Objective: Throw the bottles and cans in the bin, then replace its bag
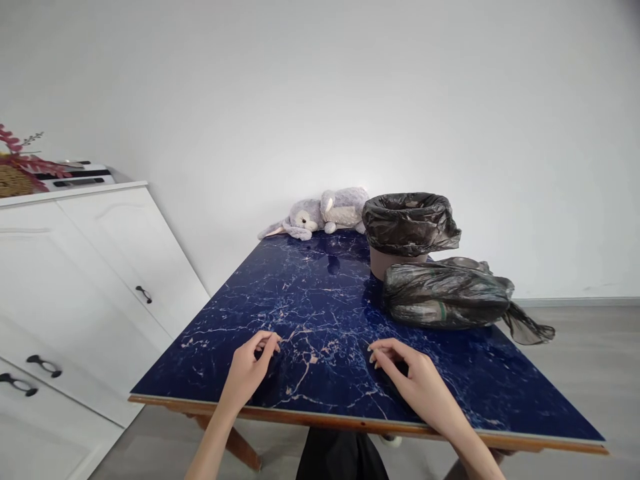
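My left hand [253, 361] rests on the table top near its front edge. Its fingers are curled in, thumb and index tips close together, and nothing shows between them. My right hand [407, 368] lies in a similar loosely closed pose to the right, also holding nothing. Nearest to it is a filled black plastic bag [445, 293] lying on its side, its twisted end hanging past the table's right edge. Behind that bag stands a grey-brown bin [383, 261] with a black bin liner [410, 230] folded over its rim.
The table [300, 300] has a blue marbled top and a wooden edge. A plush rabbit [325, 212] lies at the far end by the wall. White cabinets [90, 280] stand at left, with a woven basket [13, 180] and reddish foliage on top.
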Tool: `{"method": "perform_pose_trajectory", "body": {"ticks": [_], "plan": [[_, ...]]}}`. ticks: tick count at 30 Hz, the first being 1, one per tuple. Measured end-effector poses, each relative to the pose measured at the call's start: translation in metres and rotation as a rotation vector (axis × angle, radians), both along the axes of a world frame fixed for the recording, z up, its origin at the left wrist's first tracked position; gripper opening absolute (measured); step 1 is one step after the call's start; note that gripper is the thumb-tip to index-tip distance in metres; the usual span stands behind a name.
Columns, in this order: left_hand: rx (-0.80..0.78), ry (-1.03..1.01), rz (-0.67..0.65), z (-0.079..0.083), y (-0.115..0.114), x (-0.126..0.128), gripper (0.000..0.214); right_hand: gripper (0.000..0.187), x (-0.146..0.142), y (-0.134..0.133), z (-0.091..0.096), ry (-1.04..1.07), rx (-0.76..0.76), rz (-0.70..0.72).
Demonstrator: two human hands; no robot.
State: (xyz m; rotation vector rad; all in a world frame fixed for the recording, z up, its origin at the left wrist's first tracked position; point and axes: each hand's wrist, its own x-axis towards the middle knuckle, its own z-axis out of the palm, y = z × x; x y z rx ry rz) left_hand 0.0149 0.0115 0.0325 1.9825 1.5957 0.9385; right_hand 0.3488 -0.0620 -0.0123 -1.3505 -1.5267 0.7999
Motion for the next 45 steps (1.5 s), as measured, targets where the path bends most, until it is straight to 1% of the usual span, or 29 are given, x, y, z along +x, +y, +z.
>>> {"method": "perform_pose_trajectory", "body": {"ticks": [7,19,28,41,45], "plan": [[-0.007,-0.011,-0.004,-0.0044,0.0001,-0.0032,0.043,0.037,-0.0002,0.0011,-0.0033,0.003,0.01,-0.001],[-0.038,-0.007,-0.002,-0.0017,-0.0039,-0.0024,0.046,0.038,0.0,0.0005,-0.0039,-0.004,-0.032,-0.01],[-0.021,-0.005,-0.005,-0.0007,-0.0044,-0.0006,0.044,0.038,0.0004,0.0002,-0.0056,-0.007,-0.008,-0.007],[0.014,0.011,-0.017,-0.001,-0.0045,-0.0012,0.045,0.039,-0.0012,-0.0016,-0.0015,0.006,0.008,-0.011],[0.011,0.012,-0.015,0.0004,-0.0058,-0.0005,0.045,0.04,-0.0011,-0.001,-0.0016,-0.008,-0.01,-0.008]]}}
